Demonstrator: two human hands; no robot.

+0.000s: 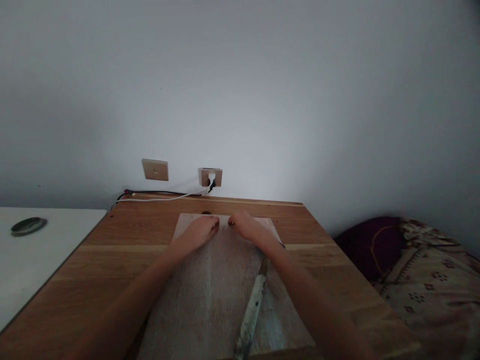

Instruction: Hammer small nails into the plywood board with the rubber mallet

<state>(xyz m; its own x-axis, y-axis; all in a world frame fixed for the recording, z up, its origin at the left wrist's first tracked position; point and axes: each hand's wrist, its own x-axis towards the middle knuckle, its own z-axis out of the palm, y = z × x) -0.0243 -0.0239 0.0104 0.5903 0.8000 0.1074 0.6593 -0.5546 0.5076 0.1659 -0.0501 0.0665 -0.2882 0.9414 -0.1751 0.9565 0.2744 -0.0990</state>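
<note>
A pale, worn wooden board (210, 295) lies on the brown wooden table. At its far end, my left hand (204, 229) rests with its fingers curled closed. Facing it across a small gap, my right hand (242, 225) is closed too, fingertips pinched together. Anything held in either hand is too small or hidden to make out. Small marks or bits on the board show faintly between the hands. A long, narrow tool with a pale, dark-stained handle (252, 310) lies lengthwise on the board; its far end passes near my right forearm, which partly hides it.
The wooden table (112, 260) reaches the wall. A socket (205, 176) holds a plug, with cables (165, 198) along the back edge. A white surface (48, 255) at left carries a dark round object (28, 226). Patterned fabric (427, 285) and a purple cloth (369, 245) lie at right.
</note>
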